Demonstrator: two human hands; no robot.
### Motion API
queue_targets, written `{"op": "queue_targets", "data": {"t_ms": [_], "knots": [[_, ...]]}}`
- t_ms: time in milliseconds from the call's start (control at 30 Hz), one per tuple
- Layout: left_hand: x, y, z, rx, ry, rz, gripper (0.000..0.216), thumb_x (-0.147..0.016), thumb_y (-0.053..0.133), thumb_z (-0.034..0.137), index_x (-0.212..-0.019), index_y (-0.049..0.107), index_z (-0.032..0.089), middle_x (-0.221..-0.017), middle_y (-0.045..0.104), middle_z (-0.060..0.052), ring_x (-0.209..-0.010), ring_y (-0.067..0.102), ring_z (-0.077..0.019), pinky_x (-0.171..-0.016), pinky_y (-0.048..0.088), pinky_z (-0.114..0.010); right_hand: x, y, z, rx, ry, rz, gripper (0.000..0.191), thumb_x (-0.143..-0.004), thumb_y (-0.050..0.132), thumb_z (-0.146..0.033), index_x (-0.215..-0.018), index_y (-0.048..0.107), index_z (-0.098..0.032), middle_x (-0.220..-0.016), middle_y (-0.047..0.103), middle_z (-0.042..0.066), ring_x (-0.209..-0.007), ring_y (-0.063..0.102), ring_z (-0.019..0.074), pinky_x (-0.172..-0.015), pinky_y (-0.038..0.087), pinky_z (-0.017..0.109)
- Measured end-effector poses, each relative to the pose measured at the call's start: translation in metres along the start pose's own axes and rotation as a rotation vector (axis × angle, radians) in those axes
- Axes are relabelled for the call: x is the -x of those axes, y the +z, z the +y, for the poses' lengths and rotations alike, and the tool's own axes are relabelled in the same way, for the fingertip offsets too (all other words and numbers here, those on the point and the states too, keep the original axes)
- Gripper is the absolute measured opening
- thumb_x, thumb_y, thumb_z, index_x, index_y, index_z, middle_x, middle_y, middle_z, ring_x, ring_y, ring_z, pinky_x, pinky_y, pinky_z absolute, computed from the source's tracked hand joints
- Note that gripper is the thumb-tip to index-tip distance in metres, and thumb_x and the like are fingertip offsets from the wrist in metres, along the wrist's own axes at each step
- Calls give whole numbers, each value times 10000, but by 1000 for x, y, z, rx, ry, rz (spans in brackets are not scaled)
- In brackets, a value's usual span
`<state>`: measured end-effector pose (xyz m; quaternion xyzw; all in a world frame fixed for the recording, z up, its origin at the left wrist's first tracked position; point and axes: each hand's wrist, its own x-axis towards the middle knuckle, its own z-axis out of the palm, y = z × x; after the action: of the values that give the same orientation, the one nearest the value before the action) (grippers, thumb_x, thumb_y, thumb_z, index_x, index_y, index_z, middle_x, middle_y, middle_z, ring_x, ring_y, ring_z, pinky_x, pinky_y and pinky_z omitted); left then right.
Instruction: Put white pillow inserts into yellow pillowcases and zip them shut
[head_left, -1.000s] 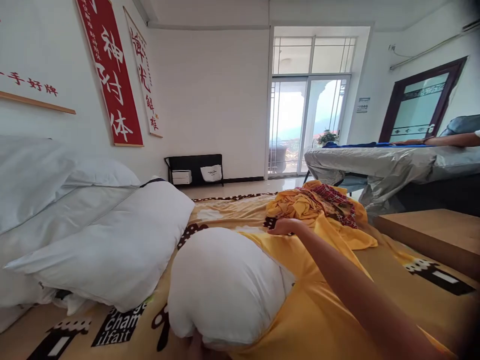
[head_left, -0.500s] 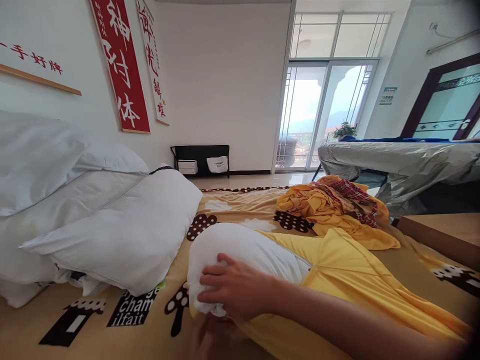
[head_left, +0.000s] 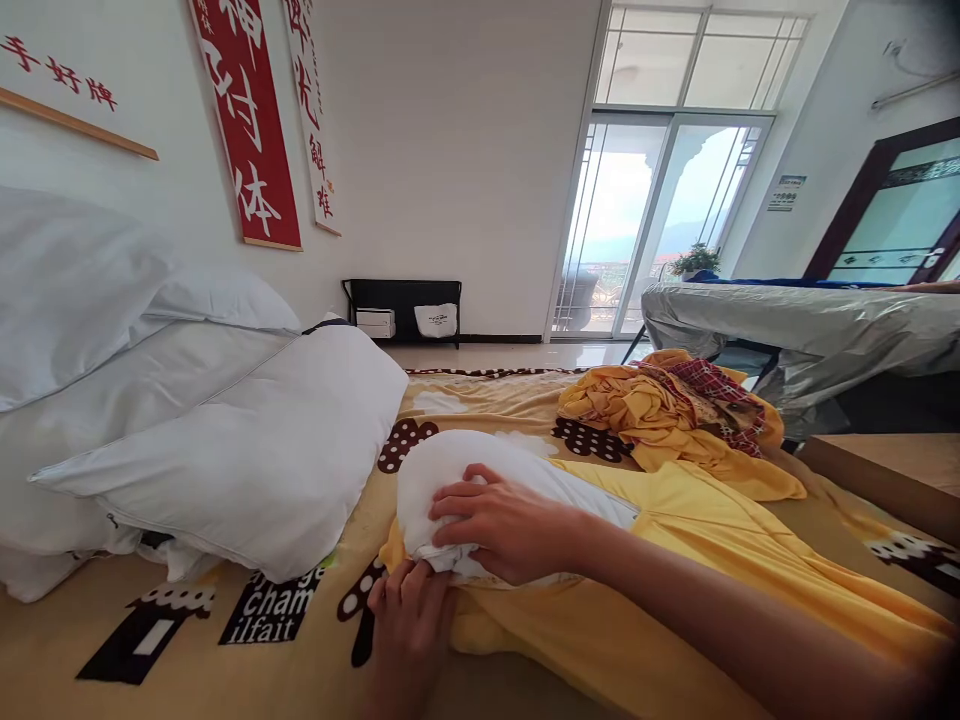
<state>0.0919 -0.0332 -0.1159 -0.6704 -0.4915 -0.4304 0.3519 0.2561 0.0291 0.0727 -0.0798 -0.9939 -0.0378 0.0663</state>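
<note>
White pillow (head_left: pixel 441 462) lies against yellow cloth (head_left: pixel 709 525) on the blanket (head_left: pixel 300 680). Right hand (head_left: pixel 510 530) rests spread over it; left hand (head_left: pixel 411 615) curls at its near edge, grip unclear. Light, even pressure from above should best steady the edge.

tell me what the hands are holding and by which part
The left hand seems to grip the white pillow at its near edge; whether yellow cloth too is hidden. The right hand rests on its top.

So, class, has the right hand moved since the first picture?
Yes: judged against the black rack, the right hand has moved left and toward the wearer, onto the white pillow.
</note>
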Motion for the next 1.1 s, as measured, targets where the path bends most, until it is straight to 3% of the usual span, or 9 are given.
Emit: {"op": "queue_targets", "data": {"t_ms": [133,267,500,600,700,833,967,1100], "knots": [[-6,9,-12,-46,72,-60,168,-851,587,162,-988,660,225,-968,707,-85,-958,615,-266,-843,362,-412,-2,-3,7,-9,23,-3,350,-784,520,-110,-1100,641,-200,-1212,627,67,-1180,510,191,-995,272,387],[-6,18,-22,-3,192,-32,269,-852,492,92,-1042,645,205,-932,718,-76,-936,635,-236,-806,379,-356,-2,-2,13,-19,25,6,360,-761,526,-108,-1088,650,-196,-1207,630,58,-1173,517,184,-1001,265,385],[-30,6,-20,304,136,-145,302,-866,337,67,-941,610,171,-844,680,-90,-921,602,-225,-812,355,-331,-5,7,17,10,59,-13,298,-756,562,-184,-1029,680,-204,-1115,657,60,-1039,559,192,-954,279,397],[-45,-4,-23,498,111,-361,209,-850,374,111,-853,571,179,-808,647,-72,-834,570,-218,-789,379,-340,-8,13,20,21,86,-54,262,-754,577,-219,-989,694,-205,-1023,682,56,-985,571,200,-901,298,393],[-56,-12,-30,689,50,-604,159,-712,448,155,-834,544,188,-839,632,-70,-834,553,-228,-824,400,-381,-9,22,22,-5,102,-124,265,-739,605,-226,-989,692,-211,-958,703,44,-952,593,207,-873,325,378],[-62,-15,-40,727,67,-753,84,-600,468,181,-677,467,215,-684,596,-37,-690,523,-205,-746,405,-359,-10,43,15,-86,135,-166,424,-775,621,-280,-1185,597,-173,-967,710,67,-893,626,216,-908,356,376],[-67,-17,-46,677,111,-721,115,-586,461,197,-587,348,219,-567,526,-21,-604,465,-188,-695,366,-354,-4,57,3,-189,178,-113,434,-795,602,-274,-1197,560,-116,-1014,694,105,-915,624,224,-946,368,374],[-77,-23,-45,690,74,-668,114,-605,423,178,-607,315,213,-572,497,2,-562,423,-158,-692,334,-351,29,39,-9,-269,201,102,563,-802,616,-268,-1342,475,-195,-1327,555,113,-1183,513,221,-1038,310,375]]}}
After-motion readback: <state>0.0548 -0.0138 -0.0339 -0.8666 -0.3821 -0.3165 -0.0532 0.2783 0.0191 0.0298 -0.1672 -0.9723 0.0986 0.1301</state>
